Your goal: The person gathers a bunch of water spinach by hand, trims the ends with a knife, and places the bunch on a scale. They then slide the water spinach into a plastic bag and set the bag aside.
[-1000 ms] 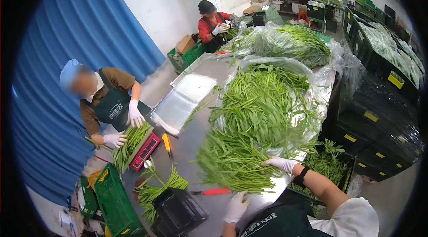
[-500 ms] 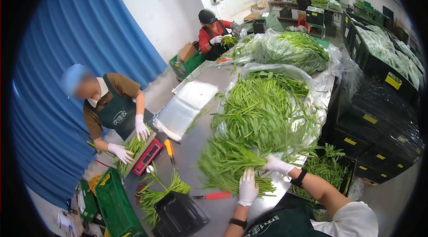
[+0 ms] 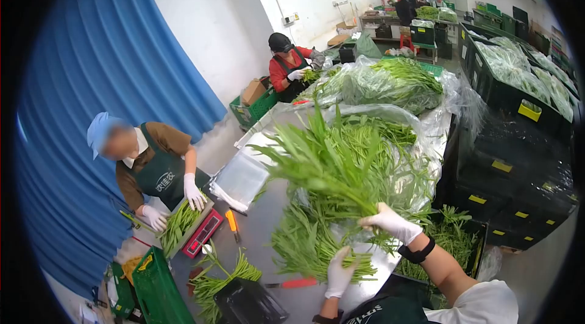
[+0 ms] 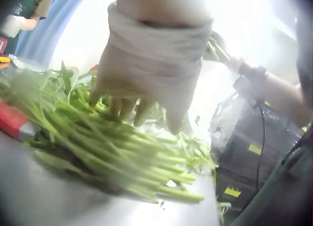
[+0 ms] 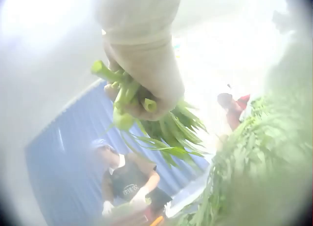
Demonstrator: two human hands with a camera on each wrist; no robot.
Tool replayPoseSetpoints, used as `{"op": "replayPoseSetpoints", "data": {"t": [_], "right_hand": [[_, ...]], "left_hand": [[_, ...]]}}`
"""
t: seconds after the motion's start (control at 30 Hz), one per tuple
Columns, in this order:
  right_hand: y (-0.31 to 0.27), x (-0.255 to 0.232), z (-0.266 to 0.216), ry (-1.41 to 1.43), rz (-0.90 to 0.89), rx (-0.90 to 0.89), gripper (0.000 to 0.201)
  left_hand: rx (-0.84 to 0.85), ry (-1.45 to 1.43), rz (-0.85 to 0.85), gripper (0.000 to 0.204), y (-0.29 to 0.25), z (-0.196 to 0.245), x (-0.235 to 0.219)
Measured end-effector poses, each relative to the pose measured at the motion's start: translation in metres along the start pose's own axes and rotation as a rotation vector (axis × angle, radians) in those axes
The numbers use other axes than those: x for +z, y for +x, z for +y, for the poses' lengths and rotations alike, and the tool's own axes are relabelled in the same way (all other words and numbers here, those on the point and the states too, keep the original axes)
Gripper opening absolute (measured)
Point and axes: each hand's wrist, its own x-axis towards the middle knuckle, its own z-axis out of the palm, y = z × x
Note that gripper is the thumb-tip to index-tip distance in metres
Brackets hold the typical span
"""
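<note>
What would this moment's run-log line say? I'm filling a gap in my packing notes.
right hand: grips raised bunch of greens | left hand: fingers straight on greens pile | table: orange knife

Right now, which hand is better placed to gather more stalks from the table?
The left hand: it rests open on the greens lying on the table, while the right hand already grips a raised bunch of greens.

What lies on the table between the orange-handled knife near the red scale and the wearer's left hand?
In the head view, bare steel tabletop separates the orange-handled knife from the left hand; nearer the hand lies a pile of green stalks.
</note>
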Motion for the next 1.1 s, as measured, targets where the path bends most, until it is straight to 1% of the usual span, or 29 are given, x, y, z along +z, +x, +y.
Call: {"op": "replayPoseSetpoints", "data": {"t": [0.03,0.07,0.1,0.13,0.17,0.2,0.23,0.3,0.33,0.37,0.43,0.47,0.5,0.57,0.63,0.67,0.7,0.73,0.77,0.8,0.83,0.87,0.9,0.93,0.97,1.0,1.03,1.07,1.1], "right_hand": [[-0.008,0.009,0.003,-0.018,0.005,0.049,0.025],[0.000,0.015,0.032,-0.071,0.019,0.112,0.024],[0.005,0.022,0.058,-0.218,-0.031,0.002,0.040],[-0.001,0.035,0.065,-0.503,-0.037,-0.072,0.047],[-0.005,0.049,0.065,-0.786,-0.046,-0.149,0.055],[-0.013,0.060,0.062,-0.859,-0.099,-0.116,0.063],[-0.014,0.061,0.069,-0.853,-0.105,-0.113,0.063],[-0.012,0.064,0.085,-0.763,-0.003,-0.619,0.056],[-0.032,0.057,0.045,-0.680,-0.135,-0.340,0.052],[-0.039,0.052,0.041,-0.677,-0.135,-0.342,0.052],[-0.052,0.032,0.045,-0.690,0.287,-0.699,0.051],[-0.060,0.026,0.050,-0.605,0.398,-0.785,0.050],[-0.070,0.026,0.054,-0.587,0.490,-0.831,0.047],[-0.078,0.038,0.067,-0.627,0.527,-0.973,0.047],[-0.072,0.057,0.077,-0.720,0.469,-1.099,0.047],[-0.063,0.065,0.070,-0.804,0.489,-1.100,0.040],[-0.048,0.073,0.065,-0.804,0.494,-1.094,0.040],[-0.029,0.079,0.062,-0.703,0.473,-1.023,0.037],[-0.019,0.082,0.058,-0.600,0.452,-0.956,0.034],[-0.018,0.083,0.052,-0.451,0.396,-0.931,0.031],[-0.018,0.081,0.050,-0.445,0.391,-0.944,0.031],[-0.022,0.075,0.052,-0.377,0.363,-0.859,0.031],[-0.027,0.068,0.055,-0.312,0.331,-0.771,0.031],[-0.031,0.058,0.055,-0.422,0.276,-0.716,0.043],[-0.032,0.056,0.050,-0.424,0.265,-0.723,0.043],[-0.037,0.055,0.047,-0.479,0.167,-0.669,0.053],[-0.043,0.055,0.042,-0.531,0.075,-0.612,0.063],[-0.049,0.058,0.032,-0.505,-0.069,-0.441,0.077],[-0.041,0.062,0.064,-0.452,-0.086,-0.425,0.075]], "left_hand": [[-0.060,-0.511,0.079,0.054,0.002,0.012,-0.008],[-0.099,-0.940,0.155,0.049,0.004,0.027,-0.013],[-0.113,-0.938,0.152,0.049,0.008,0.024,-0.010],[-0.180,-1.260,0.107,0.048,0.013,0.015,-0.004],[-0.248,-1.582,0.065,0.047,0.017,0.022,-0.007],[-0.413,-1.605,0.143,0.041,0.022,0.032,-0.010],[-0.563,-1.698,0.225,0.034,0.028,0.034,-0.016],[-0.634,-1.809,0.254,0.024,0.032,0.017,-0.020],[-0.626,-1.813,0.317,0.018,0.031,0.014,-0.025],[-0.546,-1.820,0.299,0.013,0.029,0.024,-0.039],[-0.502,-1.950,0.379,0.012,0.029,0.026,-0.054],[-0.432,-1.976,0.378,0.014,0.029,0.023,-0.056],[-0.429,-1.977,0.379,0.014,0.030,0.024,-0.058],[-0.366,-2.017,0.349,0.019,0.027,0.032,-0.061],[-0.422,-1.989,0.368,0.022,0.026,0.047,-0.053],[-0.466,-1.973,0.320,0.023,0.024,0.049,-0.045],[-0.511,-1.957,0.274,0.024,0.021,0.054,-0.037],[-0.630,-1.855,0.359,0.026,0.017,0.082,-0.038],[-0.629,-1.853,0.359,0.026,0.015,0.066,-0.032],[-0.441,-1.992,0.209,0.025,0.013,0.035,-0.026],[-0.240,-2.112,0.056,0.024,0.012,0.015,-0.025],[-0.108,-1.992,-0.057,0.015,0.010,0.016,-0.034],[-0.102,-1.989,-0.042,0.015,0.006,0.020,-0.038],[-0.256,-1.726,0.122,0.013,0.003,0.042,-0.045],[-0.400,-1.453,0.270,0.011,0.003,0.054,-0.046],[-0.277,-1.395,0.267,0.024,0.003,0.047,-0.038],[-0.278,-1.394,0.264,0.024,0.000,0.047,-0.033],[-0.180,-1.248,0.276,0.031,0.001,0.050,-0.030],[-0.080,-1.102,0.285,0.038,0.003,0.053,-0.029]]}}
